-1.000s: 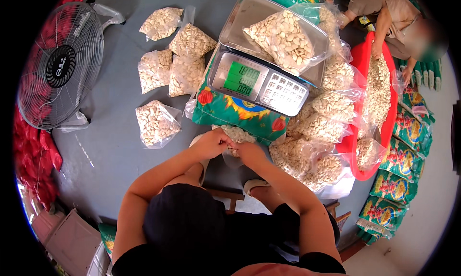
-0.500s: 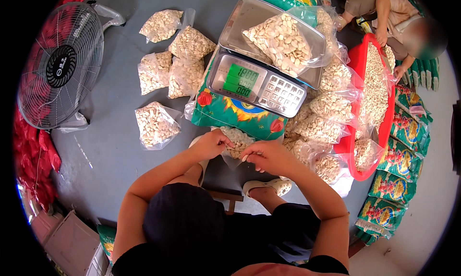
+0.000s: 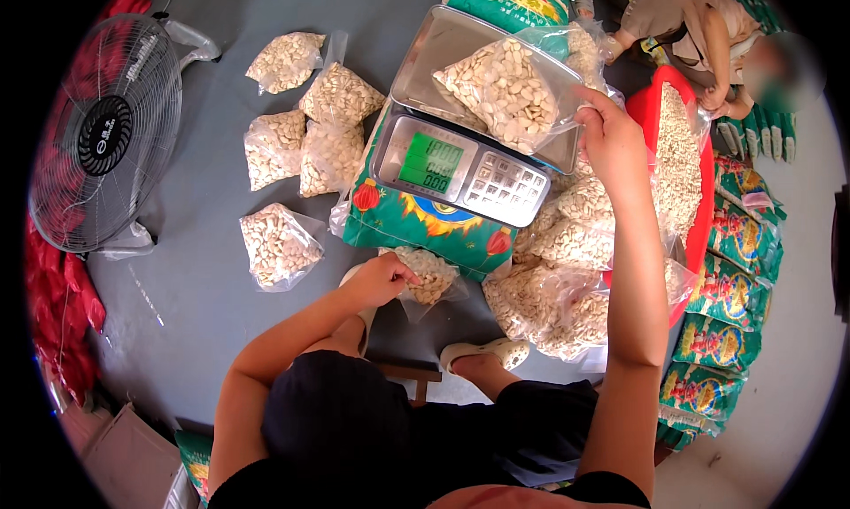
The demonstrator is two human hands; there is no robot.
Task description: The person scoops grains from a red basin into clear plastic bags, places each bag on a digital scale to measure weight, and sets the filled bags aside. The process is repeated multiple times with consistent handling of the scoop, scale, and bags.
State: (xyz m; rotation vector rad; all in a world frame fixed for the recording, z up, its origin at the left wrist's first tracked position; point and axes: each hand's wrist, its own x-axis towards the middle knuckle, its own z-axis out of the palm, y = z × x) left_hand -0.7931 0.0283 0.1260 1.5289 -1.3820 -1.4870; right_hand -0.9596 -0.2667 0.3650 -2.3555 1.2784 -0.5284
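A clear plastic bag of flat, pale seeds or beans (image 3: 509,88) lies on the metal pan (image 3: 434,44) of a digital scale (image 3: 460,173). My right hand (image 3: 613,139) reaches over the pan's right edge, with thumb and forefinger pinching the loose mouth of that bag. Lower down, my left hand (image 3: 379,281) is held with its fingers curled together. Its fingertips are at the near side of an open bag of the same pieces (image 3: 431,274), which stands between my feet; what they hold, if anything, is hidden. Beneath the scale lies a printed green sack (image 3: 381,212).
Several filled bags (image 3: 282,243) lie on the grey floor to the left, near a large fan (image 3: 106,133). More bags (image 3: 567,288) are heaped right of the scale. Beyond them stand a red tub of pale pieces (image 3: 704,243) and stacked green sacks (image 3: 717,341). A co-worker (image 3: 699,31) sits far right.
My right hand has moved from beside the bag between my feet up to the bag on the scale. The left hand stays near the lower bag. The view has shifted slightly.
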